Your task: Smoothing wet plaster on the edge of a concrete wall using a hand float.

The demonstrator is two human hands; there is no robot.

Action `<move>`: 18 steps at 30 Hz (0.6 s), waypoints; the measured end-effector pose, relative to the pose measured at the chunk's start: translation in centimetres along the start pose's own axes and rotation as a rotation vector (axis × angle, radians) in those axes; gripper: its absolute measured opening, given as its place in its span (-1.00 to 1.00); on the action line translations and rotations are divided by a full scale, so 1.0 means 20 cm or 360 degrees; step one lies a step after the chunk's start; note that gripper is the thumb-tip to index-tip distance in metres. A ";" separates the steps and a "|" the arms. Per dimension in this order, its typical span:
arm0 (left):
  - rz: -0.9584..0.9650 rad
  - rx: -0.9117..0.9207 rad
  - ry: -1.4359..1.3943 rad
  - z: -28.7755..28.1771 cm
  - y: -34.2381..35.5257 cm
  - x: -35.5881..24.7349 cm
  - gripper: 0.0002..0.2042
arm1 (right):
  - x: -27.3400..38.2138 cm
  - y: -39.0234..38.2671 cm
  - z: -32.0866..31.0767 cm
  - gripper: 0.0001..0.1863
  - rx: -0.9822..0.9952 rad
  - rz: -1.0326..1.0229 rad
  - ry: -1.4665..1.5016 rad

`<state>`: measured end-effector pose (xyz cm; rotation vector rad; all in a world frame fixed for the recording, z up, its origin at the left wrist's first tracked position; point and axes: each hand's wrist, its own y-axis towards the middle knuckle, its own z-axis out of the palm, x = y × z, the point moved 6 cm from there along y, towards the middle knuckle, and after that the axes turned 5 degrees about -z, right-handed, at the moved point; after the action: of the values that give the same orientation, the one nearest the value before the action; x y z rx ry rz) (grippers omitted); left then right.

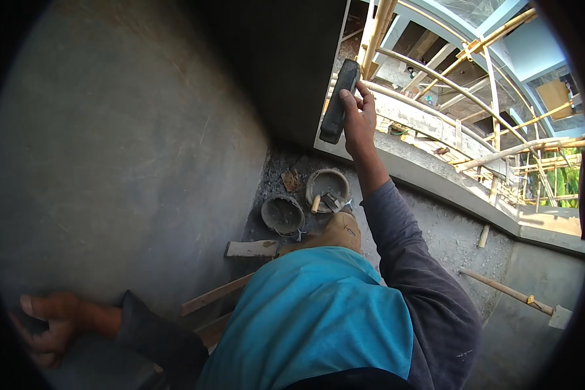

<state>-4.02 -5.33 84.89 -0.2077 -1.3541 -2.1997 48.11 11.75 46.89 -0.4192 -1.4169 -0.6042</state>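
Raised at the upper middle, my right hand (360, 123) is closed on a dark, long rectangular block (341, 101), with the thumb lying along its side. The block is held nearly upright, in front of the edge of a dark wall; its exact kind does not show. At the lower left, my left hand (55, 325) is beside the large grey plastered wall (130, 162). Its fingers are loosely curled, with the thumb apart from them. I see nothing held there, though the picture's dark rim hides part of the fingers.
A bucket (283, 216) and a round tub (312, 185) with a wooden-handled tool (317, 203) stand near my feet on the gritty floor. A board (250, 248) lies by the wall. Past the low ledge (429, 170) rises bamboo scaffolding (494, 110). A pole (507, 288) extends at the right.
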 end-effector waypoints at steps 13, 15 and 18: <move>-0.0102 0.0076 -0.0025 -0.01 0.03 -0.08 -0.48 | -0.20 0.08 0.02 -0.16 -0.0108 0.0380 -0.0093; -0.0116 0.0110 0.0022 -0.01 0.01 -0.08 -0.50 | -0.10 -0.01 -0.06 -0.08 -0.0370 -0.0198 -0.0832; -0.0122 0.0150 0.0051 -0.02 0.02 -0.06 -0.52 | 0.14 -0.21 -0.04 -0.09 -0.0288 -0.0982 -0.1166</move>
<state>-2.78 -5.38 84.51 -0.0870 -1.4664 -2.1853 46.27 7.63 49.29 -0.3558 -2.2327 -1.1579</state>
